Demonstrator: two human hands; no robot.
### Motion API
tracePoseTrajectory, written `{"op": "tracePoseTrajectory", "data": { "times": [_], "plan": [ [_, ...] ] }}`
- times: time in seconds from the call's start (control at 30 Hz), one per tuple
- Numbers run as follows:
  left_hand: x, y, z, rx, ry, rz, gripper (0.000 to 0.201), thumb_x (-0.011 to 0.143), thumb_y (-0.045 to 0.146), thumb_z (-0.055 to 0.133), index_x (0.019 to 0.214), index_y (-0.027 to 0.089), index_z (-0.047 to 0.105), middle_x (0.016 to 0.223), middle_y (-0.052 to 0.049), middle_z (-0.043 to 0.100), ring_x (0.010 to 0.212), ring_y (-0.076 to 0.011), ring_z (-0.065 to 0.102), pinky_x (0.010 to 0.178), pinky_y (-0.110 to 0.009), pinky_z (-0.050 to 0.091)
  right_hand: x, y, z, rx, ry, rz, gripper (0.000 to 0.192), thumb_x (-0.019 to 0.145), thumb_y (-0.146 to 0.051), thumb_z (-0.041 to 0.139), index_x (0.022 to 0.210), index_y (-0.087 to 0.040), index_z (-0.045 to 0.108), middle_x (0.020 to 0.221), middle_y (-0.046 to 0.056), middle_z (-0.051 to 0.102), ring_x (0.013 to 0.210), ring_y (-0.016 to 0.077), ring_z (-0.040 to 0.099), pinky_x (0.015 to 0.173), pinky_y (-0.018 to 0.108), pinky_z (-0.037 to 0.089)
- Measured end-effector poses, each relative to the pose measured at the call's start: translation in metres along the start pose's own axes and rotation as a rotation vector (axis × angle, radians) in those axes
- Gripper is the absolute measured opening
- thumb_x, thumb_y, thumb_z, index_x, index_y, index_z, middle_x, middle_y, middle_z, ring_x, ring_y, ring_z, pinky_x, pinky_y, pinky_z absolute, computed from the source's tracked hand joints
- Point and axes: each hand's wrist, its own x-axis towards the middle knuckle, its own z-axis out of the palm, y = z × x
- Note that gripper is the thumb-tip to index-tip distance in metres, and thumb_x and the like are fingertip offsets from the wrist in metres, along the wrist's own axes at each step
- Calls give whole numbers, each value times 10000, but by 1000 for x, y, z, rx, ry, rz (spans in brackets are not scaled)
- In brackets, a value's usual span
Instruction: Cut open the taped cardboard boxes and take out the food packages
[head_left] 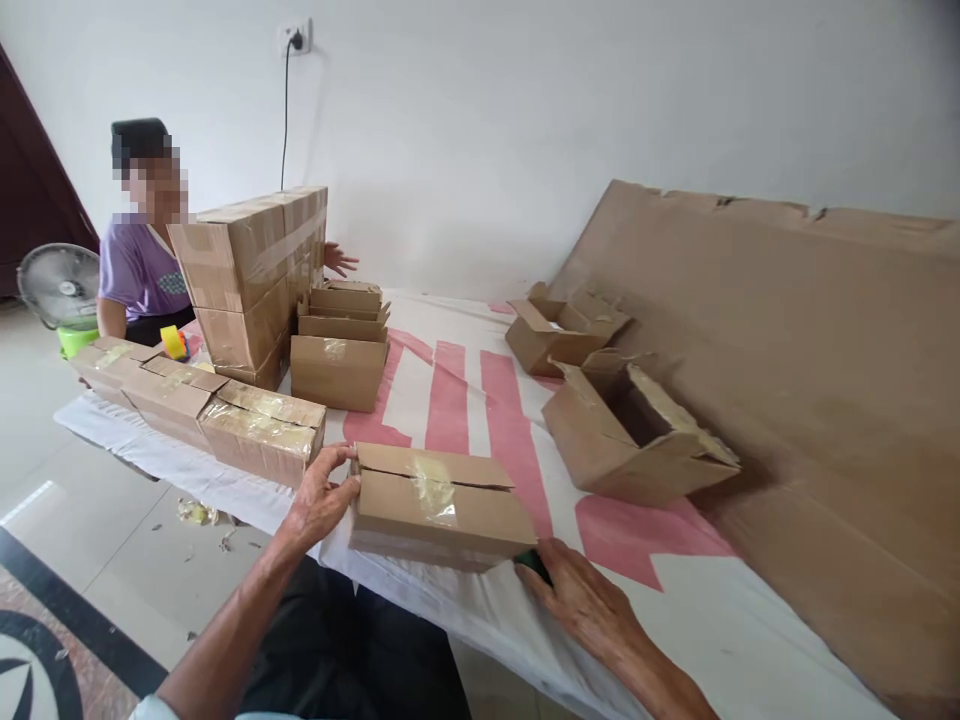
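Directly in front of me a closed cardboard box [480, 510] lies on the cloth-covered table, a strip of clear tape across its top seam. My left hand [324, 495] grips its left end, thumb and fingers at the corner. At the lower right corner is my right hand [581, 595], closed around a small dark green object [534, 568]. Most of that object is hidden by the fingers, so its kind is unclear. A row of taped boxes [259, 420] runs along the table's edge to the left of my left hand.
Boxes with raised flaps [337, 370] stand beyond, near a tall stack [244, 270]. Two open boxes [637, 430] sit at right before a large cardboard sheet [810, 400]. A co-worker [146, 270] sits behind the stack, near yellow tape [174, 342] and a fan [60, 285].
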Motion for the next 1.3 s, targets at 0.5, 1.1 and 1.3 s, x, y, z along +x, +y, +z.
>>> {"op": "tracePoseTrajectory", "data": {
  "times": [0.5, 1.1, 1.3],
  "plan": [
    [13, 17, 8, -159, -112, -14, 339, 752, 238, 694, 1088, 216, 650, 1261, -92, 739, 1217, -275, 707, 879, -326, 617, 35, -103, -157, 497, -178, -137, 472, 916, -646, 635, 1062, -233, 811, 802, 30, 718, 700, 198, 608, 624, 312, 484],
    [17, 20, 6, -187, -150, -41, 268, 735, 266, 707, 986, 209, 633, 1388, -114, 712, 1189, -272, 730, 909, -342, 621, 76, -155, -179, 287, -404, -383, 338, 947, -436, 612, 1044, -240, 869, 768, 2, 733, 657, 145, 555, 604, 283, 369],
    [16, 23, 8, -191, -158, -56, 205, 719, 269, 677, 902, 209, 609, 1408, -103, 693, 1126, -263, 748, 839, -320, 628, 78, -157, -184, 201, -361, -430, 311, 983, -450, 615, 1030, -290, 877, 783, 6, 760, 681, 166, 595, 629, 299, 406]
  ]
}}
